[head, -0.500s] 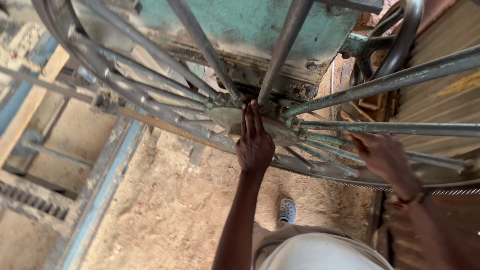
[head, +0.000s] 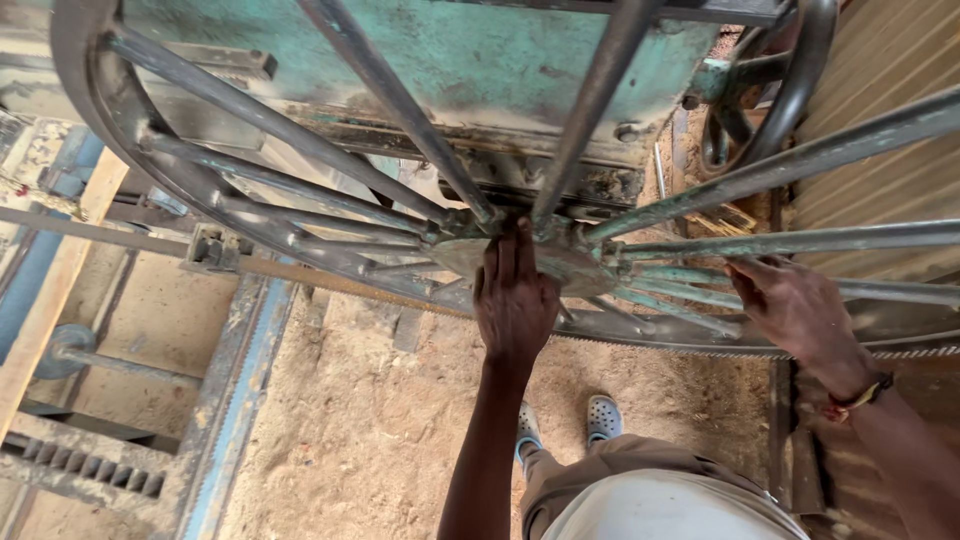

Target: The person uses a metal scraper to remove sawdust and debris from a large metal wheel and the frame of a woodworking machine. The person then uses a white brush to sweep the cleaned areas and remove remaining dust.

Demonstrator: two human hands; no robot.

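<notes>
Landmark: the round grey metal hub (head: 560, 262) at the middle of the large spoked steel wheel (head: 150, 150); every place below is told from it.
Far left of the hub: a pale wooden plank (head: 50, 300) and a blue-painted steel rail (head: 235, 390) running down over the sawdust-covered floor (head: 370, 430).
Left of the hub: the wheel's curved rim with grey spokes converging toward the hub.
At the hub: the left hand (head: 515, 300) lies flat with fingers stretched out, palm pressed on the hub's left face, gripping nothing.
Below the hub: a thin toothed saw band (head: 700, 345) runs along the wheel's lower rim, and two grey perforated clogs (head: 603, 417) stand on the floor.
Above the hub: a worn teal-painted machine housing (head: 480, 60).
Right of the hub: the right hand (head: 795, 310), a red bracelet at its wrist, rests fingers curled over a lower spoke, just above the band.
Risk: judged from this, if the wheel turns, fingers could be caught between spokes, or the right hand could slip onto the band's teeth.
</notes>
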